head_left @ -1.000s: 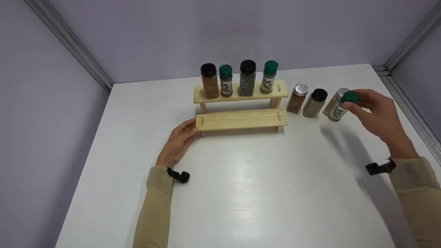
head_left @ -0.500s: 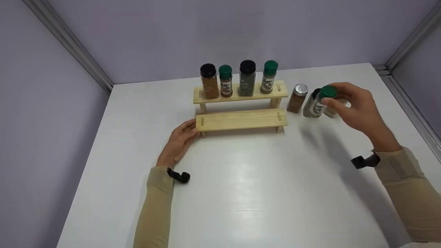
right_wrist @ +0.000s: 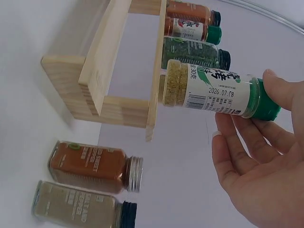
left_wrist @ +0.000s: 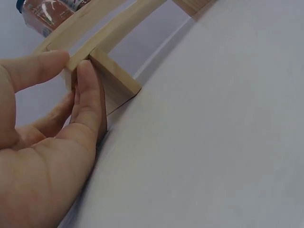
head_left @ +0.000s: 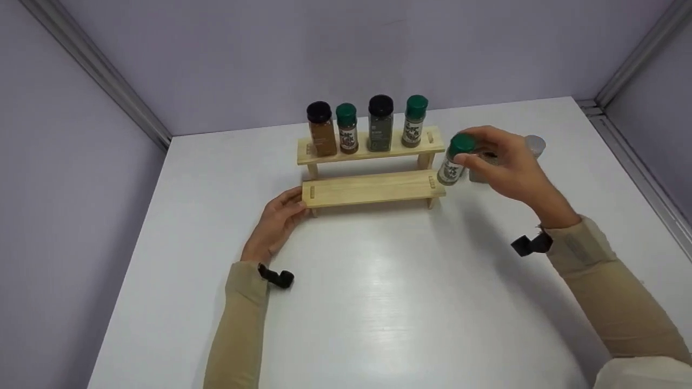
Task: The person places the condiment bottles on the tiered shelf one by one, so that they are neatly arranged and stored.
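Note:
My right hand (head_left: 511, 167) pinches the green cap of a small spice jar (head_left: 450, 168) with a white label. The jar is in the air by the right end of a two-tier wooden rack (head_left: 373, 189), a little tilted in the head view. Pale granules show through its glass in the right wrist view. At the rack's left end, my left hand (head_left: 274, 222) grips the lower shelf, thumb (left_wrist: 45, 69) at its top edge and fingers beneath by the leg. Several jars stand on the upper shelf, among them a black-capped orange one (head_left: 323, 139) and a black-capped green one (head_left: 380, 132).
Right of the rack stand a silver-capped red-brown jar (right_wrist: 90, 164) and a black-capped greyish jar (right_wrist: 78, 204). Behind my right hand shows another jar's silver cap (head_left: 535, 145). Pale walls enclose the white table (head_left: 351, 302) at the back and sides.
My right hand has carried the green-capped spice jar leftward, past the other standing jars to the rack's right end. The left hand has stayed on the rack.

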Tool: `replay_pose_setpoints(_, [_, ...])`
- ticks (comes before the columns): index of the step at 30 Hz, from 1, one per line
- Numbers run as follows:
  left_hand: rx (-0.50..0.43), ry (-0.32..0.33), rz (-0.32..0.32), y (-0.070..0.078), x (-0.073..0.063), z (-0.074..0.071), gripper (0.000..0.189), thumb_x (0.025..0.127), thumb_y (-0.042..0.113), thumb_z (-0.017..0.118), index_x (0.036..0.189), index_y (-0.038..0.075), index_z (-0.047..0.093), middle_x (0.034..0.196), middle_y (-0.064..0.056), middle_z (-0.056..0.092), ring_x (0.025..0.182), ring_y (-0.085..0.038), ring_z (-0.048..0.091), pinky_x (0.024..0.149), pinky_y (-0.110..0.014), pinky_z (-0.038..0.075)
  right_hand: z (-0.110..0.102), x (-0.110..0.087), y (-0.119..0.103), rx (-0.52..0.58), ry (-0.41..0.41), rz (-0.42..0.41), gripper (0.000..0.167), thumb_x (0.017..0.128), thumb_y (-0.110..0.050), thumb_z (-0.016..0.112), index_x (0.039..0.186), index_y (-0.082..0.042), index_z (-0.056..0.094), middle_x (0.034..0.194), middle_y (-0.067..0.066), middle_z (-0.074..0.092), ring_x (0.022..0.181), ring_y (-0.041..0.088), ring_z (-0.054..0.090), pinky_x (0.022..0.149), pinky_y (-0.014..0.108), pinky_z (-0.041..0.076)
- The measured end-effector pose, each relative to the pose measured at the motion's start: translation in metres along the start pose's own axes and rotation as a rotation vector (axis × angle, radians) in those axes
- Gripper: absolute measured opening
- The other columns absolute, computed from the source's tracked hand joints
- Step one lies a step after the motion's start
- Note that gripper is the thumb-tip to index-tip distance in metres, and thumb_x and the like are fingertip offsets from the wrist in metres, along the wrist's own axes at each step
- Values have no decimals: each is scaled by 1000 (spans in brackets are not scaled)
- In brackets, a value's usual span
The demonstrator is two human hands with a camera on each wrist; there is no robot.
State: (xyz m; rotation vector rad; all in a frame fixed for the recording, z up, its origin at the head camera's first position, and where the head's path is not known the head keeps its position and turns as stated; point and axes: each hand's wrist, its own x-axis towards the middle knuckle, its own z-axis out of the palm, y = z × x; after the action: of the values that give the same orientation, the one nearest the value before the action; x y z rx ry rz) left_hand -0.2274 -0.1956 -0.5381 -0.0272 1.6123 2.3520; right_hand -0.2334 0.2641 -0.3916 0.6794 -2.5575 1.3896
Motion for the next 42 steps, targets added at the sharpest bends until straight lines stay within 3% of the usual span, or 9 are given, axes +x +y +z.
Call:
replay_pose_setpoints(4, [159,18,0,8,0,0,61,106,6,66,161,0,40,159,-17,47,141,-25,53,114,-30,51,14,9,-8,32,-24,-47,35,102,-13,76,135,-4,70,112,-2,74,98,9,69,88,14,54])
replay_pose_setpoints(9, [375,49,11,14,4,2,64,103,11,73,160,3,46,156,-16,50,138,-26,55,105,-27,56,29,20,-19,66,-55,-84,33,101,-14,76,133,-6,71,111,1,75,97,11,70,79,16,56])
replay_pose_setpoints(10, [386,57,11,14,5,3,64,101,11,74,159,4,47,154,-16,51,135,-26,57,103,-27,57,32,22,-21,71,-60,-83,33,101,-14,76,133,-6,71,111,2,75,97,11,70,76,17,55])
replay_pose_setpoints(17, [422,90,14,11,4,6,67,97,11,80,158,10,51,153,-14,52,130,-26,59,97,-27,58,55,43,-37,64,-106,-151,35,100,-18,78,133,-6,72,115,6,76,106,17,71,99,32,58])
replay_pose_setpoints(21, [423,98,13,11,5,6,68,97,11,80,158,11,50,153,-13,52,127,-26,62,96,-27,59,65,56,-48,79,-110,-181,37,100,-18,78,133,-3,71,113,8,76,102,20,72,94,30,59])
replay_pose_setpoints(29, [404,99,2,12,7,9,66,97,9,80,156,11,52,151,-12,53,125,-26,64,98,-32,60,89,78,-59,145,-138,-144,37,100,-20,79,132,-4,71,111,7,76,99,16,71,91,26,59])
replay_pose_setpoints(38, [503,114,-16,16,4,12,68,97,15,81,158,11,51,153,-13,52,138,-30,57,110,-39,55,126,92,-67,179,-194,-132,38,100,-24,79,133,-7,71,112,5,76,101,17,71,91,34,61])
replay_pose_setpoints(42, [547,119,-19,18,3,13,67,98,18,80,158,13,50,154,-11,52,142,-29,54,114,-43,52,142,96,-68,182,-215,-170,36,100,-22,79,131,-6,71,113,7,76,103,18,71,93,35,60])
